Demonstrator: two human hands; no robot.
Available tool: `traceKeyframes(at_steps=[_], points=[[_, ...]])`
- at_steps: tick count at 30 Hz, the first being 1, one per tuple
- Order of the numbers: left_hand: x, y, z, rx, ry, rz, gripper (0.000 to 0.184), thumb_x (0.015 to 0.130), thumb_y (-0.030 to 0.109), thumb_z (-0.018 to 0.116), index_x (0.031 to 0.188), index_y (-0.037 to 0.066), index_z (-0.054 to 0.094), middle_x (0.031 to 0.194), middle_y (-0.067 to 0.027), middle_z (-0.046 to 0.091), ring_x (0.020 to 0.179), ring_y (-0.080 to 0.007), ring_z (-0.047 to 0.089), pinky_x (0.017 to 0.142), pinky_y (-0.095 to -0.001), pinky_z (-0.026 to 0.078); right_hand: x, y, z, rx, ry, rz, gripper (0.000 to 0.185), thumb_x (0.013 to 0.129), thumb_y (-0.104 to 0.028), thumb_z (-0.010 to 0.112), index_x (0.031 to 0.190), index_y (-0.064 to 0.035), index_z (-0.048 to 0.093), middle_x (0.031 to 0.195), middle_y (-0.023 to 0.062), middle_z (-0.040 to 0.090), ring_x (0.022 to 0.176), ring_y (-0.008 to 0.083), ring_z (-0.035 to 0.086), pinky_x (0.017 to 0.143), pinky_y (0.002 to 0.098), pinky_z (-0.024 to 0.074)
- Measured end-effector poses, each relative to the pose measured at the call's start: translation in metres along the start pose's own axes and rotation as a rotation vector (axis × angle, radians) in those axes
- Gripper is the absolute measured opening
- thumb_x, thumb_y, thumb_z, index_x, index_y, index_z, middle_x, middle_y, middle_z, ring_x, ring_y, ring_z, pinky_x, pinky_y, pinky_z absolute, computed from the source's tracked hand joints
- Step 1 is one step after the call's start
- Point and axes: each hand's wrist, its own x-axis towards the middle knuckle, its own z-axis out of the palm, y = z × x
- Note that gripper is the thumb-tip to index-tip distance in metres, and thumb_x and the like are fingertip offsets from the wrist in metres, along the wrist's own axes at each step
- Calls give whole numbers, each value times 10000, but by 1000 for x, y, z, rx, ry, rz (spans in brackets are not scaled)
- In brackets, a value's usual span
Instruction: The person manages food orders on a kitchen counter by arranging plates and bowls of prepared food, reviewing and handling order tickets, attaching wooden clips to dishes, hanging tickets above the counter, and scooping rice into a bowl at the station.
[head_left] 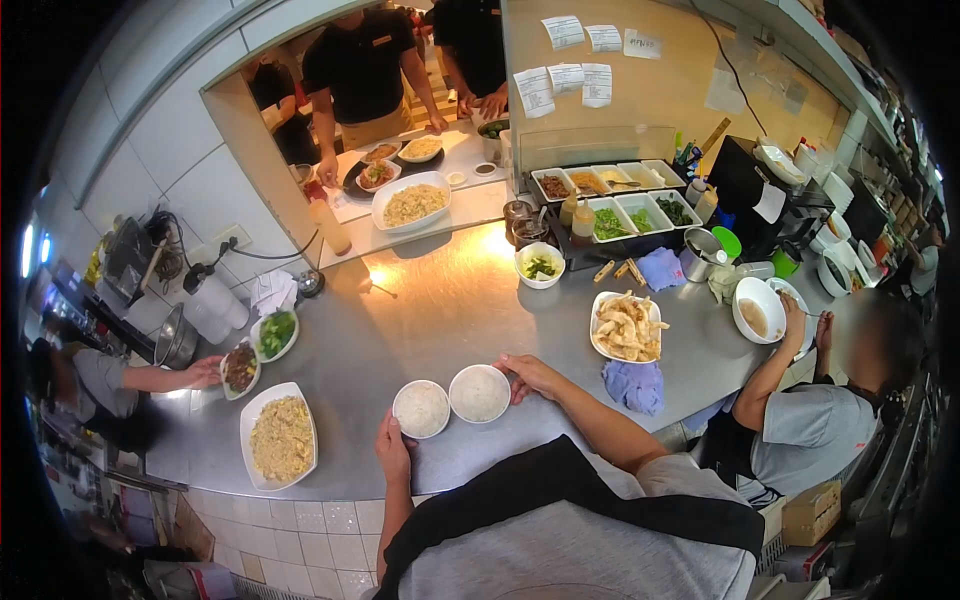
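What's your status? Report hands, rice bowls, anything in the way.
Left hand on left rice bowl, right hand on right rice bowl. Bowls side by side. Fried rice dish off left, fried food plate off right; neither looks in the way.

We log one view, worn on the head, facing forward and down past the wearer's grey shirt (570,545). We see the left hand (393,447) and right hand (532,377) at close range, below centre. The desk (420,320) crosses mid-frame; the serving hatch (232,125) sits farther off, at top. We note wide coverage: straight lines bow, corners go dark.
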Motion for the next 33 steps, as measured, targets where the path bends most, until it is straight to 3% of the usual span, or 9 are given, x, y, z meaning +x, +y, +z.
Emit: traceKeyframes(at_steps=[7, 16, 22, 27, 29, 31, 32, 33], points=[[-1, 2, 1, -14, -3, 23, 390, 953, 258, 433, 1199, -24, 544, 922, -53, 617, 608, -70, 520, 490, -196, 440, 5, 8, -2, -28, 18, -49, 503, 941, -436, 396, 1111, 7, 562, 953, 140, 615, 506, 177, 599, 429, 284, 527], [-1, 1, 1, -25, 17, 13, 370, 949, 245, 445, 1186, -16, 557, 889, -44, 625, 589, -62, 516, 482, -195, 438, -1, 2, 1, 22, 21, -63, 457, 945, -388, 411, 1186, -14, 516, 972, 140, 614, 514, 168, 596, 437, 279, 527], [1, 0, -3, -67, -22, -50, 360, 938, 225, 477, 1193, -19, 549, 882, -46, 624, 605, -72, 536, 499, -204, 455, -23, -2, 5, 103, -54, -40, 445, 927, -339, 488, 1295, -90, 469, 999, 76, 615, 631, 125, 605, 569, 245, 527], [-4, 7, 4, -111, -82, -107, 354, 933, 208, 496, 1208, -11, 539, 880, -43, 621, 615, -74, 544, 523, -210, 469, -37, 27, 4, -14, 27, -238, 461, 898, -221, 546, 1332, -105, 437, 922, 50, 621, 672, 106, 579, 648, 252, 503], [-3, 4, 9, -147, -107, -110, 357, 933, 207, 498, 1217, -6, 533, 879, -40, 620, 622, -73, 545, 535, -210, 472, -77, 1, -2, -539, 275, -406, 389, 900, -200, 529, 1266, -73, 499, 884, 49, 618, 709, 113, 566, 670, 259, 481], [-3, 4, 13, -129, -128, -138, 361, 934, 207, 497, 1227, -2, 526, 880, -40, 620, 628, -70, 543, 548, -206, 472, -105, -20, -31, -622, 581, -434, 282, 859, -165, 527, 1114, -69, 600, 907, 115, 641, 729, 208, 599, 664, 317, 485], [-4, 6, 13, -123, -131, -146, 363, 935, 206, 497, 1232, 0, 523, 880, -40, 620, 631, -69, 543, 554, -204, 472, -110, -21, -54, -606, 817, -595, 159, 850, -138, 530, 944, -56, 628, 884, 128, 632, 699, 207, 591, 631, 321, 474], [-4, 12, 16, -131, -144, -146, 374, 933, 210, 500, 1245, 4, 514, 874, -36, 619, 630, -66, 538, 561, -200, 469, -139, -55, -58, -709, 1007, -521, 117, 849, -126, 535, 902, -46, 602, 869, 140, 624, 728, 239, 601, 639, 333, 474]])
